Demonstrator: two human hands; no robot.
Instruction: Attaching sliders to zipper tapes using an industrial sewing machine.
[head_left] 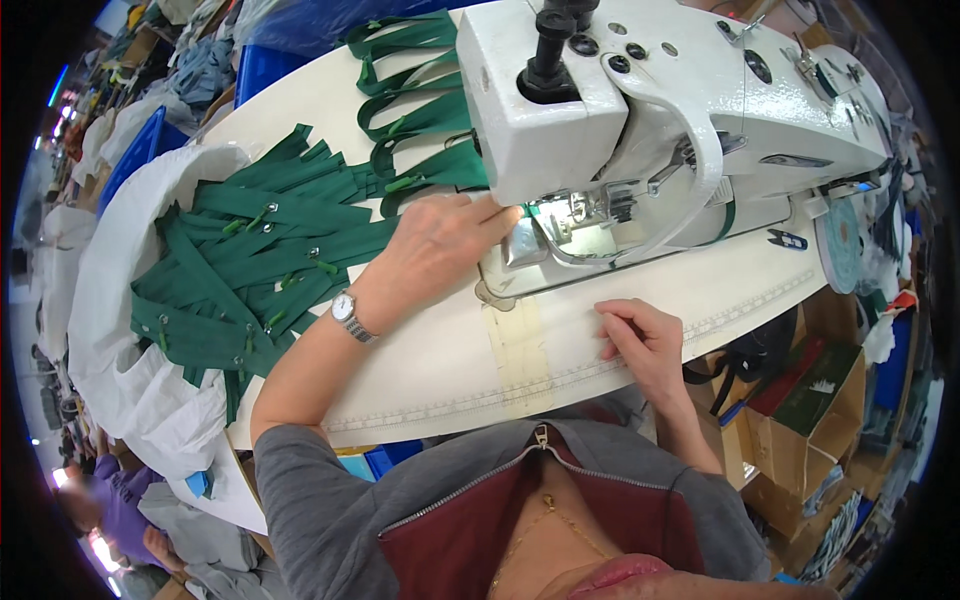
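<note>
My left hand [445,238], with a watch [343,307] on its wrist, reaches to the presser foot [580,212] of a white sewing machine [700,85]. Its fingers press together at the edge of a green zipper, of which only a bit shows by the fingertips. Most of what they grip is hidden under the hand. My right hand [645,340] hovers over the worktable [420,370] in front of the machine, fingers loosely bent and apart, holding nothing I can see. Left of my left forearm lies a heap of green zippers [240,270] with metal sliders and green pulls.
More green zippers [415,115] hang in loops behind the machine head's left side. White sacking [130,330] surrounds the heap. Small thread snips [787,240] and a roll of pale tape [838,240] are at the right. Cardboard boxes [815,400] stand below; a person [130,505] sits lower left.
</note>
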